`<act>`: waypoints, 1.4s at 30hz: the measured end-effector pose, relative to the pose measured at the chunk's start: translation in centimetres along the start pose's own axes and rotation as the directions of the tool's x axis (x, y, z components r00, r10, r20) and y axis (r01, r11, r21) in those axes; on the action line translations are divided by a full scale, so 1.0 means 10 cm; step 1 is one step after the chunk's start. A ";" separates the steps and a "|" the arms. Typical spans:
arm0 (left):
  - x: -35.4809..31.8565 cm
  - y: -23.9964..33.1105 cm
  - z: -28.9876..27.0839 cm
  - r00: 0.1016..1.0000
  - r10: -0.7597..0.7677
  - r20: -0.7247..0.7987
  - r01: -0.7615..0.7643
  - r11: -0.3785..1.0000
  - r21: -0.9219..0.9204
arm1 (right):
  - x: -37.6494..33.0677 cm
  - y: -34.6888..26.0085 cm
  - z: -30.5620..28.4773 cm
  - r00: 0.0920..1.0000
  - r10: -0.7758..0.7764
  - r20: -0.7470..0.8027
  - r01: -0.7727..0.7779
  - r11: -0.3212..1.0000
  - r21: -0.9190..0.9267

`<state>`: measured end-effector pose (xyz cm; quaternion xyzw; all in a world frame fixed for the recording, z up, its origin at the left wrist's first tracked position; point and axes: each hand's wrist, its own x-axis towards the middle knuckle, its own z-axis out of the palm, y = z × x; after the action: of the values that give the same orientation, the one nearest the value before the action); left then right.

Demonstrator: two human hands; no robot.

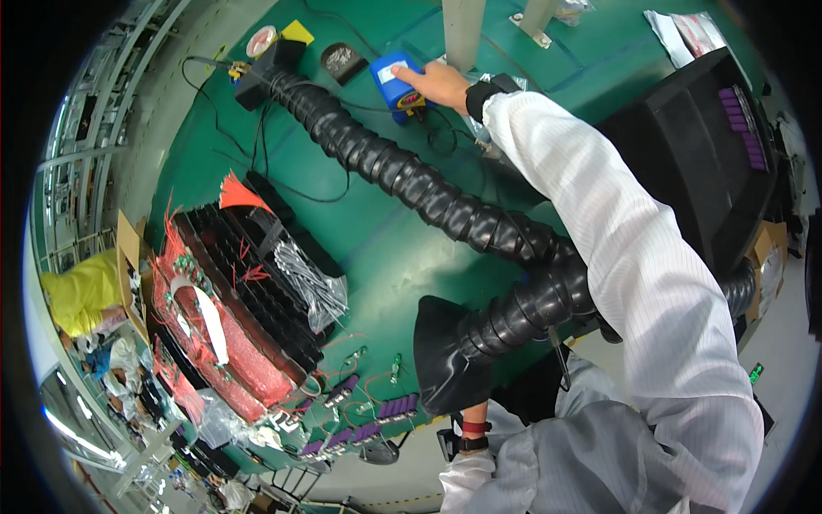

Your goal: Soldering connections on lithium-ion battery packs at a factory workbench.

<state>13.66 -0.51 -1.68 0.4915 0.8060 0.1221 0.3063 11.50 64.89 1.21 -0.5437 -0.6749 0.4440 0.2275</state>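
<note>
My right hand (438,84) reaches to the far side of the green bench and grips a small blue box (394,77), which looks like a soldering station. A finger or thumb lies across the pale label on its top. Of my left hand (476,414) only the wrist area shows, with a red band and a dark strap; its fingers are hidden beneath a black funnel-shaped hood (449,355). That hood ends a ribbed black hose (522,313). A second ribbed hose (402,184) runs to the far left, ending in another black hood (276,64).
Left on the green bench (377,265) are black trays (257,274), red bubble wrap (265,373) and a bag of grey wires (308,283). Several purple-and-green boards (398,407) line the near edge. A black bin (685,154) stands right; a metal post (463,34) rises behind the box.
</note>
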 end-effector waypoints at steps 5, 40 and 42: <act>0.15 0.35 -0.22 0.995 -0.089 -0.049 0.074 0.963 -0.261 | 0.20 0.29 -0.09 1.000 0.021 0.013 -0.023 0.996 0.087; 0.96 0.77 -0.67 0.798 -0.409 -0.444 0.206 0.876 -0.436 | -2.95 -1.71 -2.53 0.945 -0.266 0.193 0.291 0.949 -0.117; 1.08 0.74 -0.74 0.761 -0.411 -0.502 0.196 0.883 -0.426 | -3.30 -1.78 -2.62 0.958 -0.252 0.135 0.270 0.953 -0.139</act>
<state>10.84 13.25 3.75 0.2291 0.8951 0.3541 0.1446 32.80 42.98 35.24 -0.4390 -0.7855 0.3868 0.2014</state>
